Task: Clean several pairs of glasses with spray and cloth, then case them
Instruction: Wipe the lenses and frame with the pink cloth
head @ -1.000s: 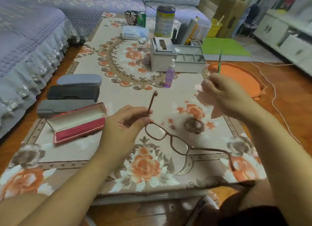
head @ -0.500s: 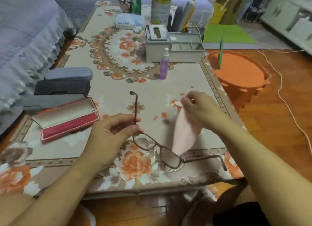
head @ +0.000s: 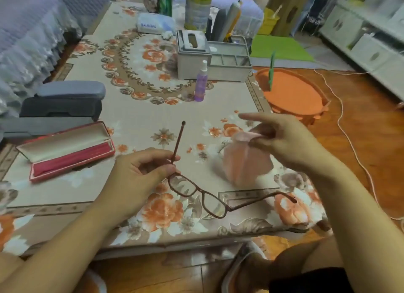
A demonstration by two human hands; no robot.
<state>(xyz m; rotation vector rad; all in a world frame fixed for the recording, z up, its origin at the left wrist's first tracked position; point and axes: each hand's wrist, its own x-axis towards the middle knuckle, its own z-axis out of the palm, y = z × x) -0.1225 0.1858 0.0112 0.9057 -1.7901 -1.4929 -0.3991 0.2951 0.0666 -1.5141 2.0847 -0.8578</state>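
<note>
Table (head: 140,115) in front of person, sofa (head: 26,30) along its left side. Near left edge: open case (head: 65,149), w/ three shut cases (head: 63,105) stacked just behind it. Mid-table: spray (head: 201,81), tissue box (head: 192,54) right behind it, organizer (head: 229,63) touching box's right side. Far end: tin (head: 198,7), cups (head: 157,1) left of tin, wipes pack (head: 153,24) in front of cups. Near edge, above table: glasses (head: 196,190) in left hand (head: 140,172), one arm pointing up, other out to right. Cloth (head: 244,161) hangs from right hand (head: 282,139), right of and behind glasses. Basin (head: 293,93) on floor off table's right side; cable (head: 349,139) on floor right of basin.
</note>
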